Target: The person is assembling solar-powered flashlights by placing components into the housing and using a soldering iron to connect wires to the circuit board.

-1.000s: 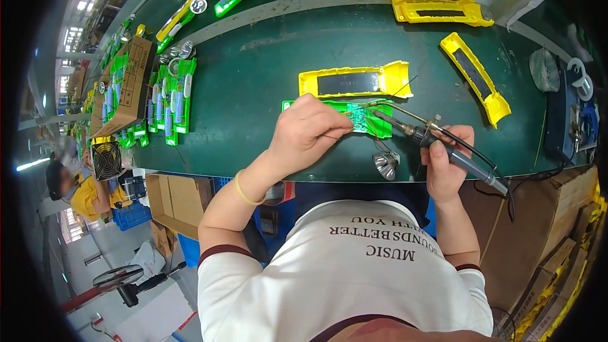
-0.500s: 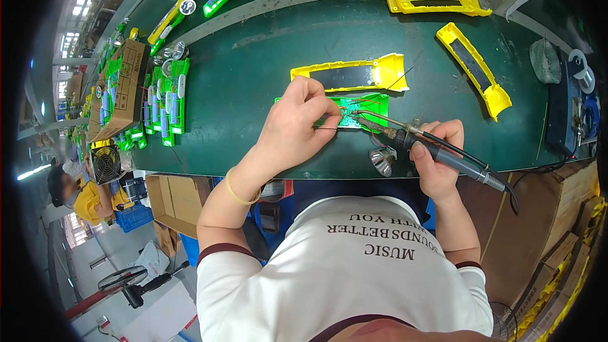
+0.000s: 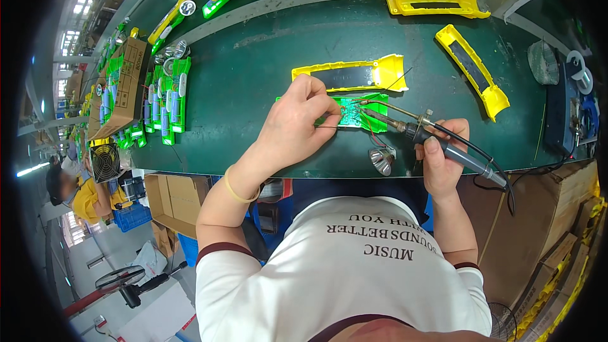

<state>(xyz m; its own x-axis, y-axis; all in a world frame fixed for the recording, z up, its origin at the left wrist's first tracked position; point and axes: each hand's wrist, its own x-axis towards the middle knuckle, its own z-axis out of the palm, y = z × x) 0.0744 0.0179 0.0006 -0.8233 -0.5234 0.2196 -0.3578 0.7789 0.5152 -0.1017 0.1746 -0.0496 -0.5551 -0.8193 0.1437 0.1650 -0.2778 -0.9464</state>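
Note:
My right hand (image 3: 443,158) is wrapped round a soldering iron (image 3: 461,155) with a thin metal feed tube (image 3: 396,109) along its top. Its tip reaches left over a small green circuit board (image 3: 349,114); I cannot tell whether it touches. The board lies in a bright green plastic shell (image 3: 379,105). At the board's left end, my left hand (image 3: 296,117) is closed in a pinch; what the fingertips hold is hidden. A dark wire shows by these fingers. Thin wires run from the board towards a silver lamp reflector (image 3: 382,160) near the table's front edge.
Just beyond the board lies a yellow shell (image 3: 390,73); another yellow shell (image 3: 472,69) rests at right, with several stacked behind (image 3: 437,4). Green shells with blue cells (image 3: 166,107) crowd the left beside a cardboard box (image 3: 130,82). A blue-grey station (image 3: 560,111) with a solder spool (image 3: 581,81) stands right.
My right hand has shifted slightly right with the soldering iron, and the iron's tip has drawn back from the wires by my left fingers. My left hand stays in place.

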